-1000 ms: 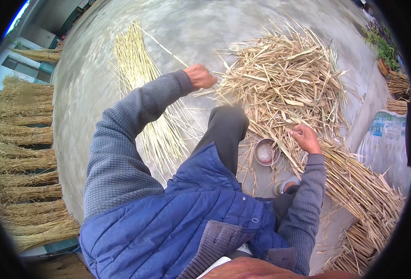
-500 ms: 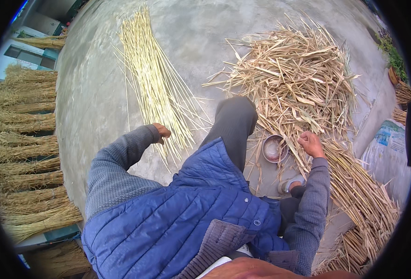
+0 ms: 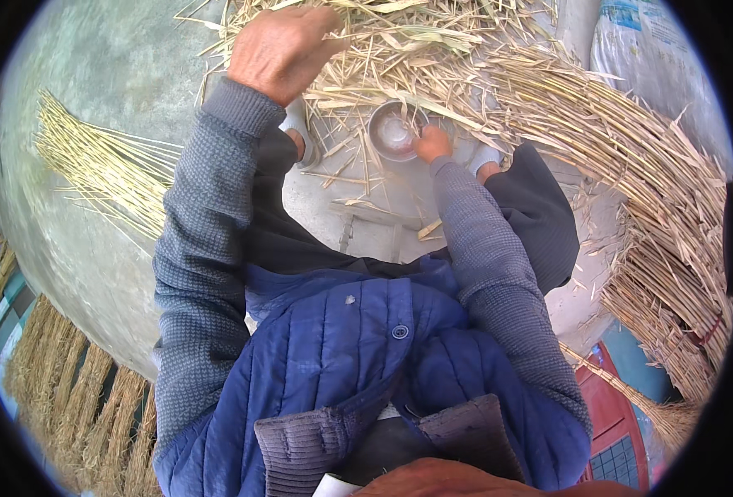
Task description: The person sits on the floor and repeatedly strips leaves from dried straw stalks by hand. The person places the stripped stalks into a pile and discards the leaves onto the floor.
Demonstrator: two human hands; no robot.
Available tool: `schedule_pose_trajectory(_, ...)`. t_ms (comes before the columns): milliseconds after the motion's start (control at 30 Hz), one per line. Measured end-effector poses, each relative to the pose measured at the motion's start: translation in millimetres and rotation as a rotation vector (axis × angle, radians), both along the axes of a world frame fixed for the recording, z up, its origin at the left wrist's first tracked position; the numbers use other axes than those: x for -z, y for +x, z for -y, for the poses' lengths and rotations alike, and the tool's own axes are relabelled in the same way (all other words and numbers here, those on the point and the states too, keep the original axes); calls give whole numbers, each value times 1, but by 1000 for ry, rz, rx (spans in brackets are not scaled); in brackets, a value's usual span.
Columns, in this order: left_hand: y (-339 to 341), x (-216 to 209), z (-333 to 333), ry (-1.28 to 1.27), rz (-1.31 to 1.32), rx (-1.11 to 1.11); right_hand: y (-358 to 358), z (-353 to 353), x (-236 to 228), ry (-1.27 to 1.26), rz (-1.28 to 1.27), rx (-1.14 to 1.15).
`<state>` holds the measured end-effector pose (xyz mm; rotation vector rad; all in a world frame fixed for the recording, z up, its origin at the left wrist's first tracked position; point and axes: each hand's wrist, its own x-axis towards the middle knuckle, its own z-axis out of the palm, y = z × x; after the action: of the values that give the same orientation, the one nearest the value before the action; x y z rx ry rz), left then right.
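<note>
Item 1 – straw heap [image 3: 433,58]: loose dry stalks, pale tan, piled at top centre just ahead of your knees, spilling down toward the bowl; upper part cut off by the frame edge.

Item 2 – your left hand [image 3: 279,45]: back of hand up, resting on the heap's near edge. Fingers curl down into the stalks w/ a few strands under the tips; whether they actually pinch any, can't tell, tips buried.

Item 3 – your right hand [image 3: 433,142]: at the near rim of the bowl, touching or just over it. Only knuckles show; fingers bent, but holding anything or not, can't tell, too small and partly hidden by stalks.

Item 4 – metal bowl [image 3: 393,131]: small, round, grey, on the ground betw. your feet; several stalks lie across its rim. Contents unclear.

Item 5 – shoes [image 3: 300,132]: pale, one each side of the bowl, mostly hidden under stalks and trouser legs.

Item 6 – sorted stalk bunch [image 3: 101,166]: yellower, straighter, laid flat on the concrete floor [image 3: 93,257] to your left, well apart from the heap.

Item 7 – long bundled stalks [image 3: 631,166]: curve down the right side; lower end runs into shadow.

Item 8 – tied sheaves [image 3: 60,398]: row at lower left, partly cut off by the rim.

Item 9 – white sack [image 3: 656,41]: top right, mostly out of frame.
</note>
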<state>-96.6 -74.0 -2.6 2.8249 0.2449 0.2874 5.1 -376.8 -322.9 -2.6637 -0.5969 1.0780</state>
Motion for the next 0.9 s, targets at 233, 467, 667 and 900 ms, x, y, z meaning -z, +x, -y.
schedule_pose_trajectory(233, 6, 33, 41, 14, -227, 192, -10, -37, 24, -62, -128, 75)
schedule_pose_trajectory(467, 13, 22, 47, -22, -371, 241, -18, -62, 43, 134, -654, 897)
schedule_pose_trajectory(667, 4, 23, 48, 15, -320, 240, 77, -142, -49, 640, -706, 610)
schedule_pose_trajectory(900, 3, 17, 49, -33, -423, 241, 242, -175, -166, 600, 821, 81)
